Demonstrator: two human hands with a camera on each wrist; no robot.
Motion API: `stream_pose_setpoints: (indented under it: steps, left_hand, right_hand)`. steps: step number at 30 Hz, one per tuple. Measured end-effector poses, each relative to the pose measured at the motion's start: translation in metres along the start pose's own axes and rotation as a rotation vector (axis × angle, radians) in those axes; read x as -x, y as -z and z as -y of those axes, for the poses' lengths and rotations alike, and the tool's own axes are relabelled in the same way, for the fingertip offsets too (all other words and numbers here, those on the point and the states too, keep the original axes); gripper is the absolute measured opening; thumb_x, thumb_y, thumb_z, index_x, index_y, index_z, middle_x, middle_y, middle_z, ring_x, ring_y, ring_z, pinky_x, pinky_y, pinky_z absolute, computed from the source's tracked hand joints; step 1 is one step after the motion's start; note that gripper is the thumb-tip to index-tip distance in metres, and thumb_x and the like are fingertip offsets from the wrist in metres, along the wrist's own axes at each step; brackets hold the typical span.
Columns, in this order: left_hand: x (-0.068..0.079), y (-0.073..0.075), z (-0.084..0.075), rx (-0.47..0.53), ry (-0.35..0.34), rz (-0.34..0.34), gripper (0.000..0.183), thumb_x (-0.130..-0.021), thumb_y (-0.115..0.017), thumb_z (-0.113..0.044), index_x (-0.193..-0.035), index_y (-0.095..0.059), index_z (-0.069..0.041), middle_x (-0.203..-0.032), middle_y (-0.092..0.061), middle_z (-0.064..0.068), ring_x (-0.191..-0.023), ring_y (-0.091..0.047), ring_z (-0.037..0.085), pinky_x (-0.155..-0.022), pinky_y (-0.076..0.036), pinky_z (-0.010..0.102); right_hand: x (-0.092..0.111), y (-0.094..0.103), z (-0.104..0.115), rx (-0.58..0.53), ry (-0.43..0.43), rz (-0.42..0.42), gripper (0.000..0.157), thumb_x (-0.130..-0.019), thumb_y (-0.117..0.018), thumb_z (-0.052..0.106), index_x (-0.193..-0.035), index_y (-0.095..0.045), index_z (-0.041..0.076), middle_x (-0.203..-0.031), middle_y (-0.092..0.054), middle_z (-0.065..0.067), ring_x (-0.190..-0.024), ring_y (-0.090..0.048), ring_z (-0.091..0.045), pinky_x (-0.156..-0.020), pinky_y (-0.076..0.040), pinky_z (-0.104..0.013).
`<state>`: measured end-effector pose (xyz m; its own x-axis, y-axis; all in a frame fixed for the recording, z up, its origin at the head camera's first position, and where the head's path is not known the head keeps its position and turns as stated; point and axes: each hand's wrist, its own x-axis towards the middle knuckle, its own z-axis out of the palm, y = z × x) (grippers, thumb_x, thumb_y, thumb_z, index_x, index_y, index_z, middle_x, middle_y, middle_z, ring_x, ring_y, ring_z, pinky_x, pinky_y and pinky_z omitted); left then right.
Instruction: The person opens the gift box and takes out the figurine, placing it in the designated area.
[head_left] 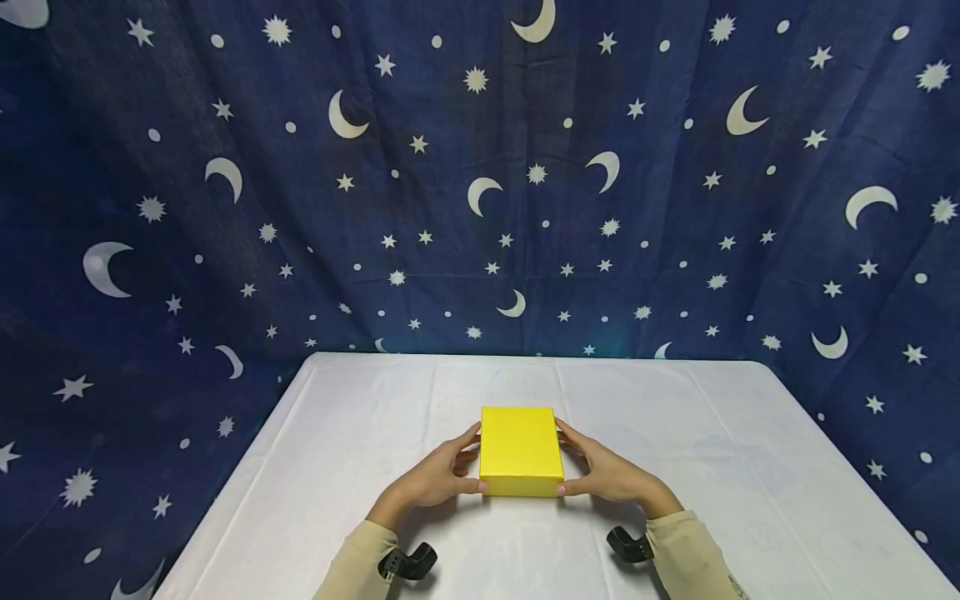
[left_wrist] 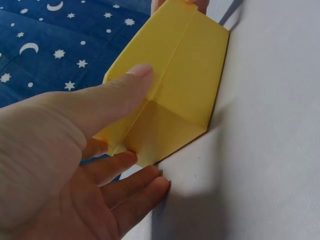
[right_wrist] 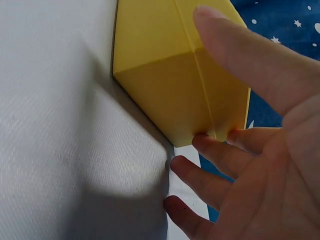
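A yellow lidded box sits on the white-covered table, its plain top facing up. My left hand holds its left side, the thumb at the front face and fingers along the side. On the opposite side my right hand grips in the same way, thumb near the front right corner. In the left wrist view a lid seam runs along the box, and the lower fingers reach down near the tabletop. The right wrist view shows two fingertips touching the box, with the lower ones off it.
The white cloth-covered table spreads around the box on every side. Behind it hangs a dark blue curtain with moons and stars. A black wrist-worn device hangs from each sleeve, one on the left and one on the right.
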<state>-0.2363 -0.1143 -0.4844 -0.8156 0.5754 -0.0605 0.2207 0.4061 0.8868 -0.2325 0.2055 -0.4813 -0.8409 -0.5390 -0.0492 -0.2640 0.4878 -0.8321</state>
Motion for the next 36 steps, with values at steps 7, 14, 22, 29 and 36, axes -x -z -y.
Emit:
stream_pose_setpoints:
  steps: [7, 14, 22, 29, 36]
  left_hand:
    - [-0.0011, -0.0006, -0.0022, 0.042, 0.004, 0.01, 0.099, -0.09, -0.078, -0.016, -0.163, -0.012, -0.007, -0.163, -0.033, 0.019, -0.141, -0.051, 0.033, -0.107, -0.051, 0.044]
    - [-0.0011, -0.001, -0.0023, 0.081, -0.01, 0.023, 0.098, -0.09, -0.077, -0.011, -0.163, -0.012, -0.006, -0.161, -0.036, 0.021, -0.136, -0.056, 0.033, -0.105, -0.053, 0.036]
    - [0.0003, -0.0019, -0.0042, 0.124, -0.001, 0.032, 0.097, -0.091, -0.076, -0.011, -0.163, -0.011, -0.007, -0.161, -0.035, 0.021, -0.14, -0.052, 0.034, -0.108, -0.05, 0.035]
    - [0.0019, -0.0023, -0.0063, 0.124, 0.0, 0.035, 0.097, -0.091, -0.075, -0.01, -0.163, -0.01, -0.007, -0.162, -0.032, 0.022, -0.141, -0.051, 0.034, -0.109, -0.05, 0.036]
    - [0.0025, -0.0009, -0.0074, 0.121, 0.004, 0.038, 0.096, -0.092, -0.074, -0.01, -0.163, -0.01, -0.006, -0.161, -0.034, 0.022, -0.14, -0.052, 0.035, -0.109, -0.05, 0.038]
  right_hand:
    - [-0.0015, 0.0012, 0.0015, -0.066, 0.032, 0.035, 0.115, -0.083, -0.084, 0.021, -0.163, -0.004, 0.002, -0.162, -0.026, -0.032, -0.143, -0.039, -0.052, -0.117, -0.028, -0.068]
    - [-0.0014, 0.0011, 0.0028, -0.191, 0.019, 0.093, 0.114, -0.085, -0.082, 0.013, -0.163, 0.002, 0.005, -0.162, -0.016, -0.037, -0.131, -0.057, -0.043, -0.108, -0.047, -0.054]
    - [0.0001, 0.0012, 0.0026, -0.232, 0.004, 0.088, 0.114, -0.085, -0.082, 0.013, -0.163, 0.0, 0.007, -0.162, -0.017, -0.037, -0.133, -0.055, -0.043, -0.097, -0.054, -0.028]
    - [0.001, 0.001, 0.0017, -0.23, -0.001, 0.081, 0.112, -0.086, -0.081, 0.013, -0.164, -0.001, 0.008, -0.163, -0.016, -0.036, -0.131, -0.055, -0.041, -0.09, -0.052, -0.019]
    - [0.0015, 0.0024, 0.0047, -0.257, -0.001, 0.1, 0.112, -0.087, -0.08, 0.013, -0.163, 0.002, 0.007, -0.163, -0.011, -0.037, -0.13, -0.058, -0.043, -0.099, -0.056, -0.028]
